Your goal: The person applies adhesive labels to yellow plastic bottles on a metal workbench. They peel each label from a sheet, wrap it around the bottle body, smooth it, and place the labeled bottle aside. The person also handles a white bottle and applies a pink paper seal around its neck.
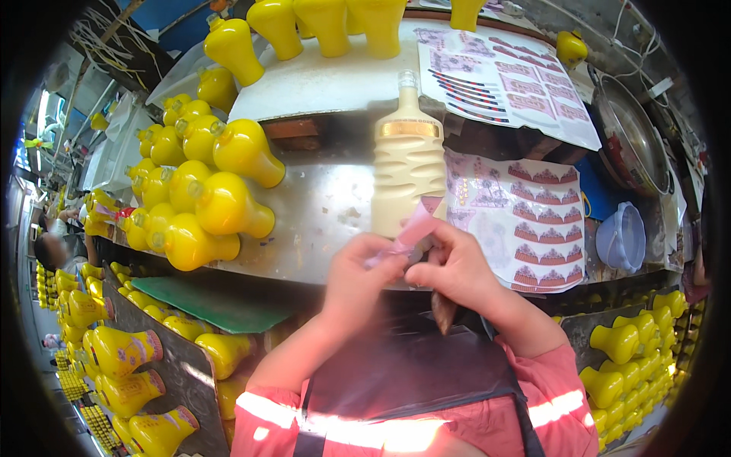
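My left hand [358,278] is closed, its fingertips pinching a thin pink decal [417,226] that is curled upward. My right hand [457,265] is closed too, its thumb and bent fingers at the decal's right edge. Below the right palm a brown flat piece [443,312] sticks out; its kind and whether it is gripped are hard to tell. Just beyond both hands is a cream bottle [409,171] with a rippled body, a gold band and a clear neck pointing away from me. The decal overlaps the bottle's near end in view.
Yellow bottles [232,202] crowd the bench's left side; more yellow bottles [324,27] line the back. Decal sheets [544,221] lie right of the cream bottle, with another sheet [525,91] behind. A light blue bucket [620,238] and a metal basin [632,133] are at the right.
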Available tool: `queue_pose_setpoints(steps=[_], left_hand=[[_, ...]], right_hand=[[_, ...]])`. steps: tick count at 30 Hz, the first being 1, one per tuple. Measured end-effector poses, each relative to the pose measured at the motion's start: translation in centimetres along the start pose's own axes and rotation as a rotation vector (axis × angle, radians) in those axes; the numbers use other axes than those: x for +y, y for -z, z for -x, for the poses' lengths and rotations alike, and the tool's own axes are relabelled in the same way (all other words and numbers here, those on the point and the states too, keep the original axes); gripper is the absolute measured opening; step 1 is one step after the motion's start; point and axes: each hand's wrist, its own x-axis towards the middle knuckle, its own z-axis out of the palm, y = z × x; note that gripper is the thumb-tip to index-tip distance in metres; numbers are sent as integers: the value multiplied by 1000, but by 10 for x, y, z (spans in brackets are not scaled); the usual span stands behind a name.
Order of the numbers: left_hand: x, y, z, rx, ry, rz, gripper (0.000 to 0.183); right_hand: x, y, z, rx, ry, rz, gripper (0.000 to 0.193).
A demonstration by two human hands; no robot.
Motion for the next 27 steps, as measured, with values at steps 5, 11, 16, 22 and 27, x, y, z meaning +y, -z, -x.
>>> queue_pose_setpoints(steps=[5, 11, 16, 22, 27], left_hand=[[7, -2, 6, -28, -100, -330, 15], [15, 1, 9, -242, 250, 226, 17], [17, 0, -5, -237, 251, 345, 16], [16, -13, -15, -119, 18, 114, 10], [20, -17, -29, -88, -145, 131, 12]], right_hand=[[10, -9, 7, 56, 10, -146, 22], [13, 10, 16, -13, 188, -219, 14], [4, 4, 20, 94, 159, -150, 23], [-10, 1, 8, 234, -50, -75, 43], [-13, 6, -1, 258, 47, -169, 30]])
